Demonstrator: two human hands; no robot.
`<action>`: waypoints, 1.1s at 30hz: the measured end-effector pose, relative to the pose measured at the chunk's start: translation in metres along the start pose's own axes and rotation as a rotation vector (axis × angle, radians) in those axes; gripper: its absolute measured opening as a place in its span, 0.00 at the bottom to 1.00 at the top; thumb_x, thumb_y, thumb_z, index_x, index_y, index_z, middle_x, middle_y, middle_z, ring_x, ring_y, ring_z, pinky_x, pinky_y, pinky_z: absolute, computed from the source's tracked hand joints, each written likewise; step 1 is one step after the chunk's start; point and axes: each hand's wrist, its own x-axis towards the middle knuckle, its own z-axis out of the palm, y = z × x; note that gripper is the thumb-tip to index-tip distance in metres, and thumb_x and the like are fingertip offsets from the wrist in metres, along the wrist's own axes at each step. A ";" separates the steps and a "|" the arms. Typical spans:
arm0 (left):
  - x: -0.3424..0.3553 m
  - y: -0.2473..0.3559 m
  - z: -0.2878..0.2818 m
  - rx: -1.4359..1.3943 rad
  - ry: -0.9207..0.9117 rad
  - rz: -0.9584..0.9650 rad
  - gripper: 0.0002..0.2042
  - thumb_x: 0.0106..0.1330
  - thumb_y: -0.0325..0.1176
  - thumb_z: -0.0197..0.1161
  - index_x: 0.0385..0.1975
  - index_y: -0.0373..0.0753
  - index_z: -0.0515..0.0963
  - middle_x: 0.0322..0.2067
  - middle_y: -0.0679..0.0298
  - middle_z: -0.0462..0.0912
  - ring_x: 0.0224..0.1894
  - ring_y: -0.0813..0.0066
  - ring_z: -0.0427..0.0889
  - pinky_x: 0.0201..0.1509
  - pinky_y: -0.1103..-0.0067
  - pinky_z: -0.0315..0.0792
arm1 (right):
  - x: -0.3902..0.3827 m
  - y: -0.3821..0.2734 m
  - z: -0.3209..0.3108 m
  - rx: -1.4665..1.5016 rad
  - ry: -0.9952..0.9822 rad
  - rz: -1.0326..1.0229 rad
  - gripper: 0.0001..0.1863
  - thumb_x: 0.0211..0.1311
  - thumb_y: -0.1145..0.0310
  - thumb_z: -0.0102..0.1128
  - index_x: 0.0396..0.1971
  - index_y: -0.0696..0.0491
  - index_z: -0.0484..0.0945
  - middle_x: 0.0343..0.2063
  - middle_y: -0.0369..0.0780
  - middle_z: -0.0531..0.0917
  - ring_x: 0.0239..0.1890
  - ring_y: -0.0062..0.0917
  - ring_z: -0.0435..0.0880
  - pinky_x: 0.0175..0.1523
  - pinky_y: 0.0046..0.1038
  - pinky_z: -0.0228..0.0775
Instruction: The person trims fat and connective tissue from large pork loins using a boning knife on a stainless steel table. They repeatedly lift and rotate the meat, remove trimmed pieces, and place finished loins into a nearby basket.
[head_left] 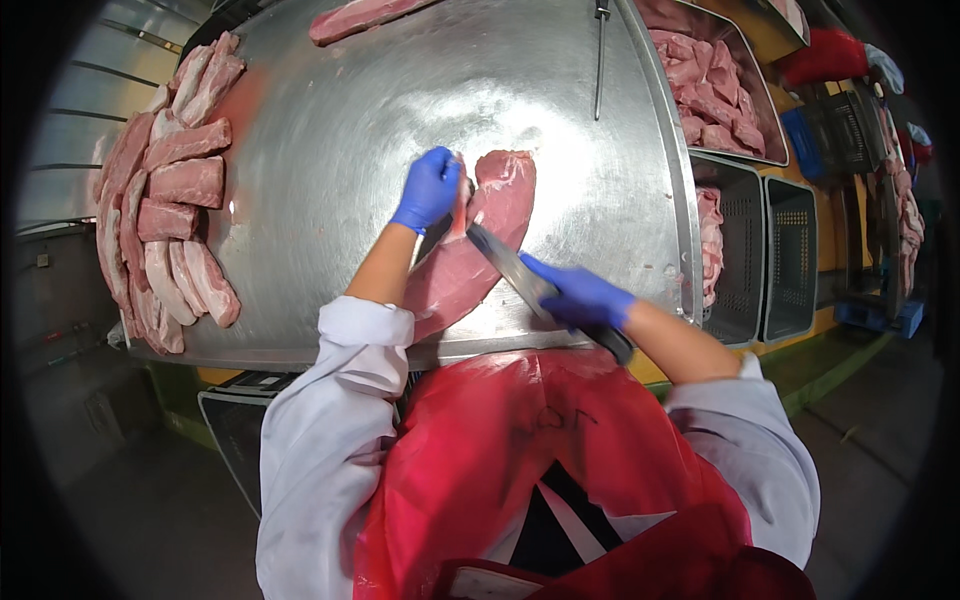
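A long pink piece of meat [460, 273] lies on the steel table [330, 190] close to its front edge. My left hand [430, 188], in a blue glove, is closed on a narrow strip of trimming [460, 215] and pulls it up at the left side of the meat. My right hand [578, 292], also gloved in blue, grips a knife [510, 268]. The blade's tip touches the meat at the base of the strip. Motion blurs the right hand and the knife a little.
Several meat pieces [185, 185] are piled along the table's left edge. Another piece [365, 15] and a thin rod-shaped tool [600, 60] lie at the far side. A steel tray of meat [710, 90] and grey crates [790, 255] stand right of the table.
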 end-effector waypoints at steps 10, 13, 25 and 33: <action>-0.055 -0.053 0.000 0.528 -0.238 0.401 0.09 0.52 0.25 0.58 0.34 0.36 0.77 0.37 0.52 0.79 0.44 0.48 0.77 0.47 0.60 0.71 | 0.117 0.022 0.009 -0.349 0.654 -0.169 0.36 0.68 0.65 0.48 0.75 0.36 0.51 0.29 0.56 0.83 0.29 0.50 0.84 0.40 0.47 0.77; -0.064 -0.039 0.009 0.556 -0.439 0.098 0.08 0.63 0.33 0.54 0.35 0.39 0.78 0.33 0.50 0.84 0.38 0.49 0.83 0.44 0.58 0.72 | 0.136 0.017 -0.013 -0.443 0.709 -0.105 0.34 0.69 0.61 0.47 0.74 0.34 0.52 0.31 0.58 0.83 0.34 0.54 0.83 0.44 0.50 0.75; -0.024 0.014 -0.040 0.750 -0.466 0.194 0.09 0.65 0.37 0.55 0.37 0.43 0.80 0.32 0.55 0.86 0.37 0.56 0.85 0.47 0.62 0.75 | 0.163 -0.012 -0.064 -0.195 0.702 -0.093 0.39 0.62 0.65 0.54 0.74 0.40 0.55 0.35 0.56 0.85 0.31 0.42 0.86 0.42 0.38 0.79; -0.022 0.005 -0.035 0.669 -0.384 0.208 0.08 0.65 0.38 0.56 0.35 0.43 0.80 0.30 0.54 0.85 0.34 0.55 0.85 0.44 0.62 0.74 | 0.038 -0.018 -0.020 0.116 0.172 0.099 0.40 0.62 0.75 0.52 0.75 0.41 0.55 0.20 0.39 0.80 0.18 0.20 0.77 0.29 0.26 0.74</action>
